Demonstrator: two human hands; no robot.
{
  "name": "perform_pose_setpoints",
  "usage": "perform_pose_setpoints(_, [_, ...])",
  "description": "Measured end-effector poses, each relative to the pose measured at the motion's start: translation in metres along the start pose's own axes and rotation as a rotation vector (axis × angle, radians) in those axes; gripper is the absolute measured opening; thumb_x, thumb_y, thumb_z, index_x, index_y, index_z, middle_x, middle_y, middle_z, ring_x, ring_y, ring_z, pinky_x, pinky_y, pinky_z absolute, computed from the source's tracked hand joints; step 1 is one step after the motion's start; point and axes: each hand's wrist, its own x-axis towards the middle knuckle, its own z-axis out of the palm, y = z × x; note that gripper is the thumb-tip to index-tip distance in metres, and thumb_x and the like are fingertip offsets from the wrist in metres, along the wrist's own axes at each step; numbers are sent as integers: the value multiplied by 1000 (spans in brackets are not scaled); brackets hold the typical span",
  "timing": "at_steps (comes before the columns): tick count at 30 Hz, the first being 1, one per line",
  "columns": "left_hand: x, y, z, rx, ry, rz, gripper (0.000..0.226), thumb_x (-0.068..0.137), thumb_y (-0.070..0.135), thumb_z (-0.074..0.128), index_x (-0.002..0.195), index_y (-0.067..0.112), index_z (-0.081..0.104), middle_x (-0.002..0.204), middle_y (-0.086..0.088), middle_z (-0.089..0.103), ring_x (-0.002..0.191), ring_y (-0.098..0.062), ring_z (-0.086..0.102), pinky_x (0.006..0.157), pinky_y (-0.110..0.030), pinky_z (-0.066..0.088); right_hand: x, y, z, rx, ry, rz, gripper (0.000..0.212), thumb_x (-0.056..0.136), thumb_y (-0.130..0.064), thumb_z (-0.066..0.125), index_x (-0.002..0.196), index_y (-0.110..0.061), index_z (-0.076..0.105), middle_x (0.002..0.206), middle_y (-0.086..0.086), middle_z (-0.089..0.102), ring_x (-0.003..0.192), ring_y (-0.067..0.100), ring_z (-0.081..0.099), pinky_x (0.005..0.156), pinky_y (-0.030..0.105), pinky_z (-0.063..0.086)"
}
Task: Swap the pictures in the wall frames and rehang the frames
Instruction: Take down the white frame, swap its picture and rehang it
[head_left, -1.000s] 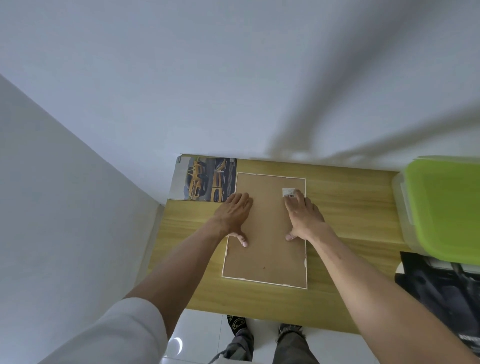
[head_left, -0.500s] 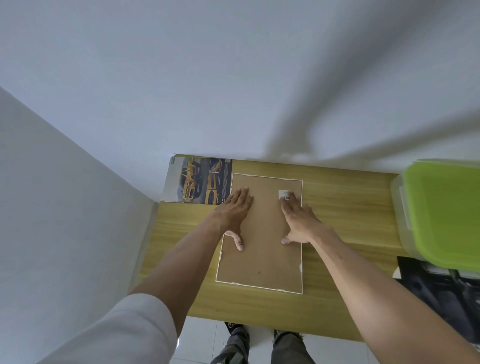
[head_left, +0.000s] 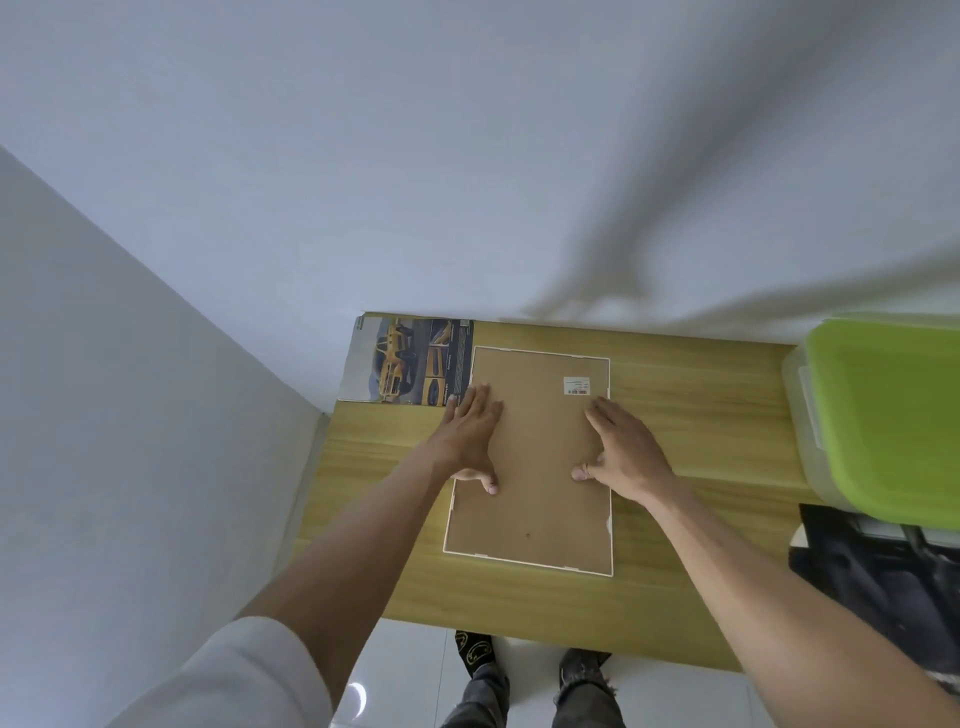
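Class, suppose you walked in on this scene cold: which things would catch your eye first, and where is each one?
First, the frame lying face down in the middle of the wooden table, its brown backing up, with the left hand and right hand pressed flat on it. Next, the bright green lid of a plastic box at the right edge. Then the yellow car picture, beside the frame's far left corner.

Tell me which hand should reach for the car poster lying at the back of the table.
Left, probably. The left hand lies flat on the frame back at its left edge, fingertips right beside the car poster. The right hand rests toward the frame's right side, farther off.
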Motion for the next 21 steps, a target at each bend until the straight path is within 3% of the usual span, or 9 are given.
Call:
perform_pose_setpoints(2, [-11,3,9,-195,60,-79,117,69,44,82,155,15,10,163,-11,-12,150,-29,-11,123,-46,5,-21,-3,12,147,106,72,83,83,-42,76,152,-18,35,163,5,18,149,24,22,114,40,32])
perform_pose_setpoints(4, [-21,10,15,-362,205,-198,86,77,32,75,146,11,30,159,-13,18,146,-35,18,116,-42,28,-38,-10,20,262,181,165,67,93,-37,66,150,-20,36,155,4,30,143,23,34,105,37,41])
perform_pose_setpoints(7, [-29,20,15,-561,319,-362,56,80,19,67,131,6,46,134,-15,47,125,-34,44,97,-40,42,-47,-24,24,468,161,327,62,95,-29,62,151,-18,37,147,4,40,134,22,45,105,31,39])
perform_pose_setpoints(9, [-30,21,14,-692,329,-396,56,80,15,68,132,4,49,131,-16,51,124,-34,48,98,-39,42,-50,-31,22,605,141,388,63,90,-27,65,148,-19,42,143,5,47,133,23,47,104,33,41])
perform_pose_setpoints(11, [-32,20,12,-831,336,-424,65,78,9,71,139,5,47,134,-15,54,123,-31,51,100,-38,45,-55,-33,19,757,173,426,50,86,-21,68,134,-18,53,115,-2,61,116,23,57,91,31,45])
perform_pose_setpoints(13, [-37,17,11,-948,356,-443,65,77,2,72,137,6,48,128,-12,60,111,-27,58,88,-35,49,-60,-31,14,895,198,469,50,89,-9,69,135,-5,49,89,-10,54,100,22,58,86,29,42])
perform_pose_setpoints(15, [-44,16,9,-1040,353,-463,56,76,-2,71,129,9,55,112,-7,62,104,-26,57,80,-32,46,-67,-28,13,968,232,501,52,90,-4,68,138,-3,48,87,-9,56,90,20,62,83,29,45])
perform_pose_setpoints(18, [-53,14,9,-1141,328,-454,39,69,-6,73,71,26,52,79,3,57,85,-24,55,77,-33,47,-72,-22,15,1029,250,500,42,87,-2,70,126,-14,62,96,-1,72,84,16,70,73,30,55])
perform_pose_setpoints(21, [-64,15,-1,-1277,280,-361,31,67,-12,71,85,13,72,81,0,69,74,-15,64,65,-19,48,-81,-18,4,1060,268,460,36,85,-2,71,113,-23,66,100,1,74,87,19,73,71,31,56])
